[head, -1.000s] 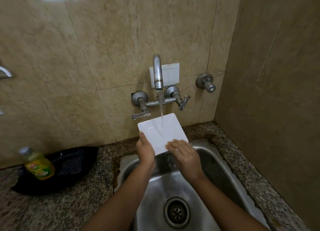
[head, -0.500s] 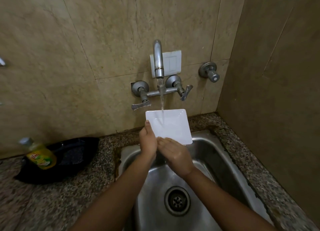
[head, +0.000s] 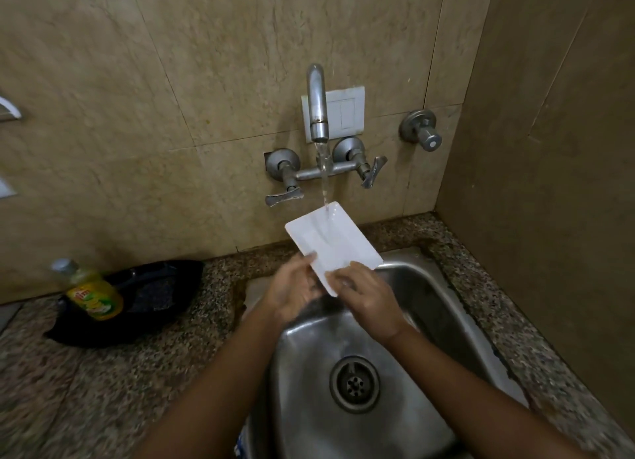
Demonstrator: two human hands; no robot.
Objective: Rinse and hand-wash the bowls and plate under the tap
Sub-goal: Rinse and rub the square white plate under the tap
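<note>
A white square plate (head: 330, 242) is tilted under the running tap (head: 318, 104), and the stream lands on its far edge. My left hand (head: 292, 292) holds the plate's near left edge, thumb on top. My right hand (head: 366, 297) grips the near corner, fingers curled over the rim. Both hands are over the back of the steel sink (head: 429, 307). No bowls are in sight.
A yellow dish-soap bottle (head: 91, 292) stands on the granite counter (head: 120, 372) at the left, in front of a black pan-like dish (head: 154, 290). Two tap levers (head: 283, 197) and a separate valve (head: 421, 132) stick out from the tiled wall. A side wall closes the right.
The plate has turned counterclockwise, so a corner now points at me. My right hand slid from its near face to that corner. The stream now hits nearer the plate's far edge.
</note>
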